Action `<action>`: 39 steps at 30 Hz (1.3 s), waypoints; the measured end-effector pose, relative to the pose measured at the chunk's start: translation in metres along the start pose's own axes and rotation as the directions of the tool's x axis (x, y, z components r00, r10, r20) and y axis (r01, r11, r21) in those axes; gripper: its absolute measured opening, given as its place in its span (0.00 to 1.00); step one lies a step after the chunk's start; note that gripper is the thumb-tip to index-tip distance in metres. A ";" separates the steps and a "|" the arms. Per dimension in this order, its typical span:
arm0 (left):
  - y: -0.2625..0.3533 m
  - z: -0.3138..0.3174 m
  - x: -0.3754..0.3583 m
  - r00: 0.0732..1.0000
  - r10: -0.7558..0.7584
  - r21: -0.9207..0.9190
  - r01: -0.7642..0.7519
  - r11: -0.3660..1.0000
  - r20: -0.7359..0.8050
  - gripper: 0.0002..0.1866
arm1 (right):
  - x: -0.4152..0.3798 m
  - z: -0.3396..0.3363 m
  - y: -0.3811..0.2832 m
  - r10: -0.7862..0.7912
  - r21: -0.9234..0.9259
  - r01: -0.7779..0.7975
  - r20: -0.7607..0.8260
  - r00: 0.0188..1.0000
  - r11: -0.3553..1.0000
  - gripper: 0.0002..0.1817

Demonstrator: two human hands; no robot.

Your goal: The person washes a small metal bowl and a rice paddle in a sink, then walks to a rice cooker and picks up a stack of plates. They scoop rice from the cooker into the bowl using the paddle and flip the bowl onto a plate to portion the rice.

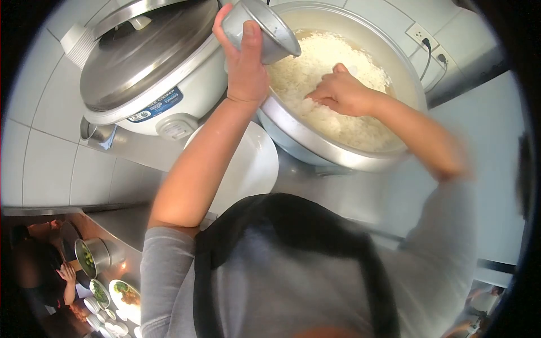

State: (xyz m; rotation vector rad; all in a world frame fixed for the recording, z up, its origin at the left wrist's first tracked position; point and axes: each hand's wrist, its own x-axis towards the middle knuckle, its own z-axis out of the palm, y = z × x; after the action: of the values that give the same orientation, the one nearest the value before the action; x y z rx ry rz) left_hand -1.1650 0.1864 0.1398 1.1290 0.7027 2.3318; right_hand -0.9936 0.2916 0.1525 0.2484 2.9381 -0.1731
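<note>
My left hand (246,65) grips a round metal tin (265,34), tilted at the near-left rim of a big pot (338,159). Cooked white rice (321,53) fills much of that pot. Inside it, my right hand (344,93) is closed, its fingers curled down at the rice surface. A small whitish edge shows beside its thumb, but what the fingers hold is hidden. Below my left wrist, a large white bowl or plate (256,160) rests on the steel counter, partly covered by my forearm.
A lidded rice cooker (152,62) stands at the left, with a small metal cup (96,132) below it. Plugged cords hang from a wall outlet (420,35) at right. At lower left, another person's hand (67,272) is near a metal pot (98,256) and dishes of food.
</note>
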 end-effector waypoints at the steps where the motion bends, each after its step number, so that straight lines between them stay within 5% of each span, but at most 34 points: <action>1: 0.000 -0.001 0.000 1.000 -0.022 0.008 0.022 1.000 0.008 0.29 | -0.008 0.003 0.005 0.009 0.035 -0.009 0.016 1.000 0.999 0.13; 4: 0.002 -0.006 0.003 0.992 -0.118 0.047 0.117 0.992 0.032 0.30 | -0.026 0.007 0.027 0.276 0.525 -0.282 0.092 0.957 0.803 0.17; 8: 0.007 0.000 0.016 0.923 -0.384 0.017 0.384 0.923 0.035 0.30 | -0.049 -0.031 0.052 0.396 0.696 -0.259 -0.039 0.917 0.669 0.17; 13: 0.008 0.037 0.022 0.664 -0.743 -0.099 0.747 0.657 0.080 0.35 | -0.056 -0.092 0.053 0.504 0.539 -0.223 -0.457 0.733 0.812 0.17; 15: -0.006 0.057 0.018 0.660 -0.732 -0.270 0.745 0.610 0.166 0.36 | -0.045 -0.092 0.046 0.513 0.389 -0.338 -0.586 0.627 0.857 0.17; 18: -0.020 0.068 0.021 0.679 -0.713 -0.479 0.692 0.540 0.178 0.37 | -0.031 -0.071 0.006 0.280 0.057 -0.448 -0.849 0.449 0.892 0.19; 19: -0.021 0.068 0.024 0.689 -0.706 -0.540 0.661 0.521 0.163 0.38 | -0.028 -0.066 0.007 0.132 -0.086 -0.457 -0.895 0.426 0.885 0.22; 22: -0.020 0.061 0.025 0.742 -0.620 -0.577 0.631 0.519 0.254 0.38 | -0.038 -0.084 -0.003 0.078 -0.229 -0.610 -0.897 0.434 0.759 0.22; 25: -0.018 0.054 0.028 0.764 -0.593 -0.546 0.620 0.564 0.254 0.38 | -0.051 -0.109 -0.008 0.416 0.177 -0.541 -0.835 0.360 0.822 0.20; 27: -0.015 0.050 0.029 0.754 -0.621 -0.517 0.627 0.583 0.214 0.37 | -0.050 -0.097 -0.007 0.519 0.480 -0.210 -0.718 0.464 0.852 0.18; 29: -0.013 0.048 0.029 0.744 -0.639 -0.461 0.645 0.609 0.198 0.35 | -0.049 -0.081 -0.016 0.537 0.651 -0.036 -0.593 0.600 0.759 0.17; 31: -0.011 0.048 0.028 0.737 -0.646 -0.381 0.665 0.642 0.199 0.34 | -0.038 -0.064 -0.026 0.505 0.674 -0.003 -0.550 0.666 0.738 0.17; 36: -0.006 0.046 0.031 0.692 -0.704 -0.277 0.715 0.641 0.160 0.34 | -0.003 -0.018 -0.016 0.414 0.614 0.170 -0.685 0.599 0.770 0.17; 39: -0.010 0.036 0.033 0.696 -0.698 -0.245 0.716 0.654 0.168 0.34 | -0.016 -0.036 -0.005 0.417 0.563 -0.003 -0.607 0.676 0.826 0.17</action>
State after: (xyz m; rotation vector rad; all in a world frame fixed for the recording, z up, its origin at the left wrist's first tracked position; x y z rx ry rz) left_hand -1.1525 0.2231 0.1722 0.6132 0.6018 1.6358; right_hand -0.9855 0.2895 0.1916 0.9549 3.4906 -1.0921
